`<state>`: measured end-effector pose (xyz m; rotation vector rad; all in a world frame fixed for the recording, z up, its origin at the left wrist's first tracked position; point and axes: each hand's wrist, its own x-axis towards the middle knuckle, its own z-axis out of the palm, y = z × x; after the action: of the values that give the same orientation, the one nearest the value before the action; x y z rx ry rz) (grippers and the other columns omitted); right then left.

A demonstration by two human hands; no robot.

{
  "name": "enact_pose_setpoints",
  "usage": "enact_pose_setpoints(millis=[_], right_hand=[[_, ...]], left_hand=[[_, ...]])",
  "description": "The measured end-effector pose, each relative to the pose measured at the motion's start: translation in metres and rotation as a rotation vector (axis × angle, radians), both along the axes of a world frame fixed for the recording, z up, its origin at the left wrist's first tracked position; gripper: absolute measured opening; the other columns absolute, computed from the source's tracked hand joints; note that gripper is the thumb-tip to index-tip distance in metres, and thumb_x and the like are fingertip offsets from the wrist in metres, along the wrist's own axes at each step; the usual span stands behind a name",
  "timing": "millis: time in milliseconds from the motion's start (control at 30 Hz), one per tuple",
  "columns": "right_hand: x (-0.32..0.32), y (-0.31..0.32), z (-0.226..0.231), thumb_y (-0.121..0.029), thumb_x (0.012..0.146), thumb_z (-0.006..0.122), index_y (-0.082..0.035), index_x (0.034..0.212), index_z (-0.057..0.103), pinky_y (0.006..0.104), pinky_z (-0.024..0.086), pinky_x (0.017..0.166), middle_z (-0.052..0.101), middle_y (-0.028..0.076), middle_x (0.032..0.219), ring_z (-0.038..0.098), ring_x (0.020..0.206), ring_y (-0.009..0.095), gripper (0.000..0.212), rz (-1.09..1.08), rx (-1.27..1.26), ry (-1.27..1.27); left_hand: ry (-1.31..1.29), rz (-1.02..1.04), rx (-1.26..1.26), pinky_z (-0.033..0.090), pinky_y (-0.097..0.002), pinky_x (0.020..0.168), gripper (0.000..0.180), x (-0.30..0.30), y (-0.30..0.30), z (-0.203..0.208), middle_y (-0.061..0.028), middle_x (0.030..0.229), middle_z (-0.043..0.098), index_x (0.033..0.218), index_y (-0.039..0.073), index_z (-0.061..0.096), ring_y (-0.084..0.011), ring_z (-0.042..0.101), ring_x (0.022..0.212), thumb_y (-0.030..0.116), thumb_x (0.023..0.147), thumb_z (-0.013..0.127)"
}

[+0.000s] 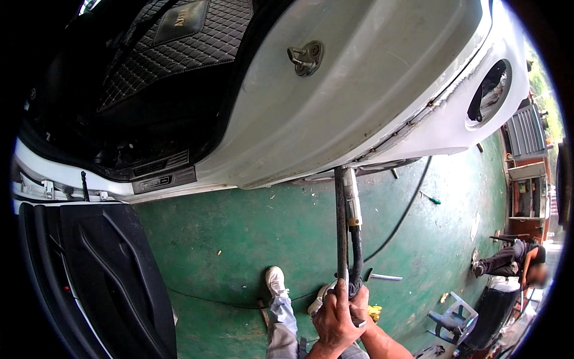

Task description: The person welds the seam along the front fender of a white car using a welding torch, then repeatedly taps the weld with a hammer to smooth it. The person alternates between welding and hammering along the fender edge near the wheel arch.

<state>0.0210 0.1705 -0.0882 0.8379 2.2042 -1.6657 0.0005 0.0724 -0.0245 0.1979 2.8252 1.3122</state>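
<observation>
while the lower end of a long tool is gripped by the left hand and the right hand, the fingers of both being closed around it, its dark bar and silver cylinder are aligned side by side, with their upper ends positioned at the lower edge of the white body panel. a silver-handled implement is located on the green floor.

A head-worn fisheye looks down, close beside the white car, over green floor
</observation>
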Motion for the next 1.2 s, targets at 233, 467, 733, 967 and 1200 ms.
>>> enact_pose_setpoints(millis=[233, 467, 733, 967, 1200], right_hand=[[-0.0014, 0.0002, 0.0007, -0.033, 0.073, 0.084, -0.001, 0.096, 0.061, 0.0328, 0.05, 0.065, 0.061, 0.003, 0.075, 0.052, 0.068, 0.013, 0.045, -0.004, -0.047, 0.007], [-0.0036, -0.0018, 0.0059, -0.034, 0.072, 0.085, -0.001, 0.099, 0.061, 0.0325, 0.05, 0.065, 0.061, 0.003, 0.076, 0.053, 0.069, 0.013, 0.049, -0.016, -0.059, 0.038], [0.0014, -0.004, 0.0006, -0.033, 0.075, 0.083, -0.002, 0.099, 0.061, 0.0331, 0.05, 0.065, 0.06, 0.005, 0.075, 0.052, 0.068, 0.015, 0.045, -0.016, -0.062, 0.029], [0.0, -0.0028, 0.0005, -0.033, 0.076, 0.082, -0.002, 0.106, 0.061, 0.0341, 0.052, 0.069, 0.064, 0.007, 0.082, 0.059, 0.073, 0.015, 0.049, 0.018, -0.075, 0.036], [0.0051, -0.0056, -0.0012, -0.043, 0.076, 0.078, 0.0, 0.112, 0.059, 0.0323, 0.051, 0.073, 0.064, 0.003, 0.089, 0.058, 0.08, 0.013, 0.059, -0.02, -0.214, 0.04]], left_hand=[[0.009, -0.003, 0.039, 0.055, -0.0435, 0.062, 0.087, 0.0007, -0.0023, -0.0006, -0.0191, 0.102, 0.06, 0.151, -0.002, 0.04, -0.0355, 0.066, 0.079, 0.017, 0.072, 0.072], [-0.04, -0.018, -0.027, 0.055, -0.0433, 0.062, 0.088, 0.0037, -0.0025, 0.0003, -0.0187, 0.101, 0.06, 0.151, -0.003, 0.04, -0.0353, 0.066, 0.078, 0.016, 0.071, 0.073], [-0.016, -0.018, -0.026, 0.055, -0.0436, 0.062, 0.088, 0.0036, -0.0038, -0.0018, -0.0186, 0.1, 0.061, 0.15, -0.004, 0.04, -0.0361, 0.066, 0.077, 0.018, 0.072, 0.074], [0.032, 0.007, 0.005, 0.056, -0.0431, 0.061, 0.084, 0.0004, -0.0042, -0.0048, -0.0225, 0.105, 0.062, 0.15, -0.004, 0.04, -0.0373, 0.068, 0.077, 0.018, 0.075, 0.072], [0.056, 0.009, 0.018, 0.055, -0.0427, 0.057, 0.079, -0.0029, -0.0062, -0.0021, -0.0223, 0.099, 0.062, 0.15, -0.004, 0.04, -0.0358, 0.066, 0.07, 0.017, 0.079, 0.067]])
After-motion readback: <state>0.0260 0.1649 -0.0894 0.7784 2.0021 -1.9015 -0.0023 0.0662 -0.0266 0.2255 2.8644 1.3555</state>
